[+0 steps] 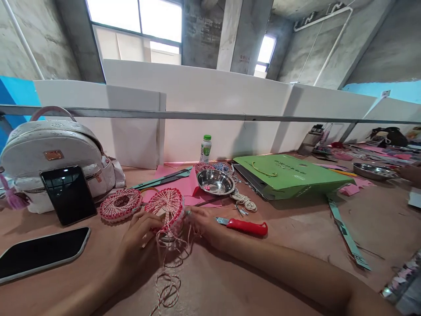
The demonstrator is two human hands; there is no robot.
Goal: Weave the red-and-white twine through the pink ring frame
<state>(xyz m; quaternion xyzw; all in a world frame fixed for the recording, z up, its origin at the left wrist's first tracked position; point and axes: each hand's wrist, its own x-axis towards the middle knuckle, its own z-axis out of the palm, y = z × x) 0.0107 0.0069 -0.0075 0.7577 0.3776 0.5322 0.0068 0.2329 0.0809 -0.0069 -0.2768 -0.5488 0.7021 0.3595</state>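
Observation:
A round piece wound with red and white cord [167,204], its strands meeting in the middle like spokes, is held tilted up above the table. My left hand [143,235] is closed on its left edge. My right hand [205,226] is pinched at the right side of the piece, with strands of the same cord at its fingertips. Loose red-and-white cord [168,289] hangs below and lies coiled on the table. Left of the piece lies a finished-looking ring in red and white [121,204]. A red-handled knife [248,227] rests just beyond my right wrist.
A steel bowl [216,182], pink paper [182,182] and a white cord bundle [245,200] lie ahead. Two phones [69,195] and a white backpack [55,149] are at left. A green bag [292,173], a bottle [205,149] and a green strip [348,235] are farther off.

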